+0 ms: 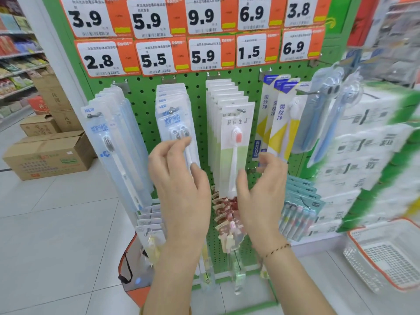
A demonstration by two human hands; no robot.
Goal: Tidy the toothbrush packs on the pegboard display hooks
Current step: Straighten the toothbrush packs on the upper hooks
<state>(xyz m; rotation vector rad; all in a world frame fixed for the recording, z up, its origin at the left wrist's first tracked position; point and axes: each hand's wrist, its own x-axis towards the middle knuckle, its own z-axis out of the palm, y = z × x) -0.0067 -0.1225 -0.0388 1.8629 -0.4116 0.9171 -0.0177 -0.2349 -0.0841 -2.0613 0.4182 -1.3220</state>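
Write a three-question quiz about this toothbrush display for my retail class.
1. True or false: the pegboard is green.
2. The white-and-green pack between the left hand and the right hand shows bristles that are: A black, B pink, C yellow?
3. Fill in: the bracelet is on the ___ wrist.
Key: 1 true; 2 B; 3 right.
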